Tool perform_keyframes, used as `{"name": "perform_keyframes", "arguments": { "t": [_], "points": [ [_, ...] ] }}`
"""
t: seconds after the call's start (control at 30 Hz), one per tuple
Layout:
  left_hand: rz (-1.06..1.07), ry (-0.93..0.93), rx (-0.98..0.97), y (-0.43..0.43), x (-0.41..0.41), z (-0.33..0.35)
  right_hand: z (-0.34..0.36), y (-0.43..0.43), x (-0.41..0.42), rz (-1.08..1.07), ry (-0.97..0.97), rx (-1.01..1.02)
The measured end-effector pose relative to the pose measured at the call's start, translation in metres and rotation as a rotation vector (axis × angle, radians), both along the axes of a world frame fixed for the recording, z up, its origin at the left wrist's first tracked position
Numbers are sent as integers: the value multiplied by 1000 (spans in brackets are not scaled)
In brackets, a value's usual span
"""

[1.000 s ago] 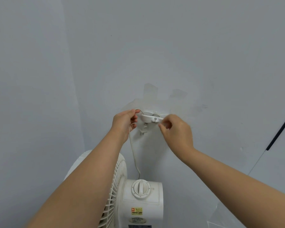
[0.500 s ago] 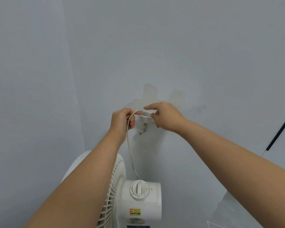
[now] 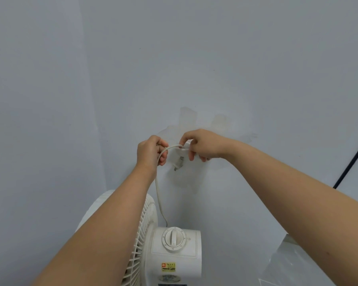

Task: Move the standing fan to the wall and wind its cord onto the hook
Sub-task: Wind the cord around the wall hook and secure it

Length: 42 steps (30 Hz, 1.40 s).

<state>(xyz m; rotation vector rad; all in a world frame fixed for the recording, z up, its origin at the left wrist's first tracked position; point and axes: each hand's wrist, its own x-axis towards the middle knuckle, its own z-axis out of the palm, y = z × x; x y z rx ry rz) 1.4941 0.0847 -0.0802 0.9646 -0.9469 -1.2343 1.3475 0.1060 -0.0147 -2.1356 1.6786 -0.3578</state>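
We are winding: left hand (image 3: 151,151) pinches the cord (image 3: 158,182) beside the hook (image 3: 186,144) (mostly hidden), right hand (image 3: 203,145) grips there; next, loop over above the fan (image 3: 174,250).

Not much to read here honestly. The only label with any print is a small yellow sticker (image 3: 169,267) on the near face of the white fan (image 3: 176,256) housing, just below the round dial (image 3: 173,238). It's got a little red square logo at its left end and a couple of lines of dark characters, but they're way too small and blurry to make out. Below it there's another roundish grey label (image 3: 170,278), also unreadable. Nothing legible anywhere else.
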Motion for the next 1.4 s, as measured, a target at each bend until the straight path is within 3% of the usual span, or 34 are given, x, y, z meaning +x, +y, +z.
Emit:
{"name": "perform_keyframes", "arguments": {
  "t": [0.2,0.47,0.7,1.07,1.23,1.4],
  "points": [
    [-181,-8,73,7,-2,4,-5,2,1,-137,-278,-17],
    [-32,-107,77,4,-1,3,-9,2,-24,-290,-494,-94],
    [-89,-165,75,7,-4,2,-29,11,-38,-487,-344,-512],
    [-132,-164,106,8,-4,2,-69,24,-48,-488,-189,-557],
    [-132,-149,115,9,-4,2,-94,19,-44,-591,-501,-388],
    [-95,-248,120,8,-8,0,-117,17,-36,-609,-769,-274]
  ]
}}
